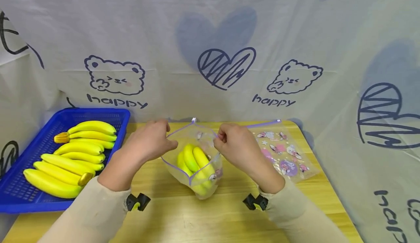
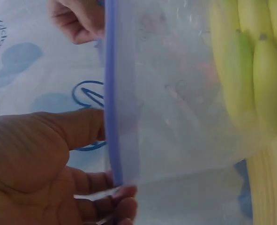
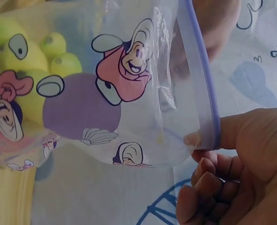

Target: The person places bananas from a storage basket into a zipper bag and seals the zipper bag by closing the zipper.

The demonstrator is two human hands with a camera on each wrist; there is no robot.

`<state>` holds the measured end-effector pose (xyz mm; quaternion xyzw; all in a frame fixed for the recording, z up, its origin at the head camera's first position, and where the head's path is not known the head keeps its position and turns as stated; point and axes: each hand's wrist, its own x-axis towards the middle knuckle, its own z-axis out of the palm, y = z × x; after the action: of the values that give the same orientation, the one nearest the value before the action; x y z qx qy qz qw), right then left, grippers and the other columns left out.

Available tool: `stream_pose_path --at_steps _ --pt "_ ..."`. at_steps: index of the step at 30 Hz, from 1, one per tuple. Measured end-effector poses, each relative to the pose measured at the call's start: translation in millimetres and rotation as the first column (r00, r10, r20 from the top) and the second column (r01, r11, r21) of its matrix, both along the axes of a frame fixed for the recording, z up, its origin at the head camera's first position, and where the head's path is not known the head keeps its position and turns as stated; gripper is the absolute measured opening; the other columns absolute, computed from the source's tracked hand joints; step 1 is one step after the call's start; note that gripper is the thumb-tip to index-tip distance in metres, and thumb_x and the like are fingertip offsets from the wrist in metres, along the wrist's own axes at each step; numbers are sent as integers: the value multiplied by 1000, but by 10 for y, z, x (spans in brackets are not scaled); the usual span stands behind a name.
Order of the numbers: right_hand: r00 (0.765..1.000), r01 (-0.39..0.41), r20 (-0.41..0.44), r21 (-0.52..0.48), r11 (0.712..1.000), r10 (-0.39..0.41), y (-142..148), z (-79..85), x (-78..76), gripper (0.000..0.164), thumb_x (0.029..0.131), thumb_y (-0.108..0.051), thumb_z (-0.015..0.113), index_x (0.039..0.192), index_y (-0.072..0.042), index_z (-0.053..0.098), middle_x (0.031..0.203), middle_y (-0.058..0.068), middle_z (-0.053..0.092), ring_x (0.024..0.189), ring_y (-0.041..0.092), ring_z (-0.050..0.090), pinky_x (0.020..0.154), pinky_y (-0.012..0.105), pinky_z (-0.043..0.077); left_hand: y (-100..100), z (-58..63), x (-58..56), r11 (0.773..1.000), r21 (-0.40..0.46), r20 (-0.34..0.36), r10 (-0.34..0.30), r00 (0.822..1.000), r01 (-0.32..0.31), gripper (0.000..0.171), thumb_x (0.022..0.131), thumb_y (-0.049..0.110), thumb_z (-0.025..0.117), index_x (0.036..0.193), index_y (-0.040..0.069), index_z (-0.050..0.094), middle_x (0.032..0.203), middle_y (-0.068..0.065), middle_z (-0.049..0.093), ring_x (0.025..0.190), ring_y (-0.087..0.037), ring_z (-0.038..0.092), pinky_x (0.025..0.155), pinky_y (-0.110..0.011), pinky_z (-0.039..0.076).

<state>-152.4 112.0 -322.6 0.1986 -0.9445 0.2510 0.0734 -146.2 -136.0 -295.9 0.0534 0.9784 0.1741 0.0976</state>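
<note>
A clear zip bag (image 1: 172, 168) with a purple-edged mouth stands on the table, its mouth spread wide. Inside it sits a bunch of yellow-green bananas (image 1: 190, 159). At the mouth's left side is my left hand (image 1: 149, 141), thumb and fingers apart; in the left wrist view its thumb (image 2: 84, 126) and fingertips (image 2: 124, 199) meet the purple edge. My right hand (image 1: 239, 146) pinches the right side of the mouth between thumb and fingers, as the right wrist view shows. Cartoon prints cover the bag's side there.
A blue basket (image 1: 123, 126) on the left holds several bananas (image 1: 69, 163). Another printed zip bag (image 1: 279, 152) lies flat at the table's right. A white cloth (image 1: 170, 79) with drawn bears and hearts hangs behind the wooden table (image 1: 177, 221).
</note>
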Motion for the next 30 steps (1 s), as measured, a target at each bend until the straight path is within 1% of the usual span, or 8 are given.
stream_pose_path --at_steps 3,6,8,11,15,22,27,30 --pt "1000 -15 22 -7 1000 15 -50 -6 26 23 94 -15 72 75 -13 58 66 -1 54 57 16 48 55 29 39 52 -71 -109 1000 1 -45 -15 999 15 47 96 34 70 131 2 65 129 -19 67 113 -39 64 95 -56 53" --pt "999 -26 38 -1 1000 26 -79 -11 50 24 94 -16 72 75 -14 58 67 -1 54 57 15 48 55 28 40 117 -136 -182 1000 21 -148 -18 989 21 27 99 28 67 114 5 71 112 -15 71 99 -34 65 86 -49 55" --pt "999 -30 29 10 999 30 -81 7 72 24 94 -17 72 75 -14 58 67 -2 54 57 14 48 54 28 40 160 -132 -188 997 73 -238 19 971 -2 17 100 23 65 102 7 70 102 -12 68 89 -31 62 77 -45 52" --pt "1000 -22 -21 14 1000 23 -57 66 106 23 93 -17 72 75 -14 59 66 -3 54 55 14 47 53 28 39 220 -52 -153 988 155 -366 79 927 -23 13 99 18 62 91 8 65 93 -11 64 84 -30 58 72 -43 49" --pt "996 -21 -92 -25 999 19 -22 166 154 21 90 -13 72 74 -13 58 65 -2 54 55 14 46 53 28 39 290 97 -88 979 200 -425 123 897 -39 11 96 16 62 88 9 63 92 -10 62 88 -32 56 73 -44 48" --pt "996 -44 -83 -98 994 36 -36 224 188 19 89 -11 69 74 -13 59 65 -3 54 55 13 46 52 28 39 303 206 -73 978 201 -401 136 906 -58 11 95 17 61 88 9 63 91 -10 62 87 -33 57 73 -44 47" --pt "1000 -7 17 -151 988 9 -51 185 115 16 90 -14 65 75 -13 59 65 -1 54 56 15 47 56 31 41 254 87 -169 981 182 -382 134 915 -67 11 96 15 59 89 8 64 90 -10 63 87 -33 57 75 -45 48" --pt "997 35 74 -157 987 -24 -54 120 21 15 90 -16 61 76 -13 57 66 0 53 56 16 46 57 32 40 215 -11 -226 983 172 -339 121 933 -65 12 98 17 60 94 8 67 93 -11 66 85 -32 60 74 -45 50"
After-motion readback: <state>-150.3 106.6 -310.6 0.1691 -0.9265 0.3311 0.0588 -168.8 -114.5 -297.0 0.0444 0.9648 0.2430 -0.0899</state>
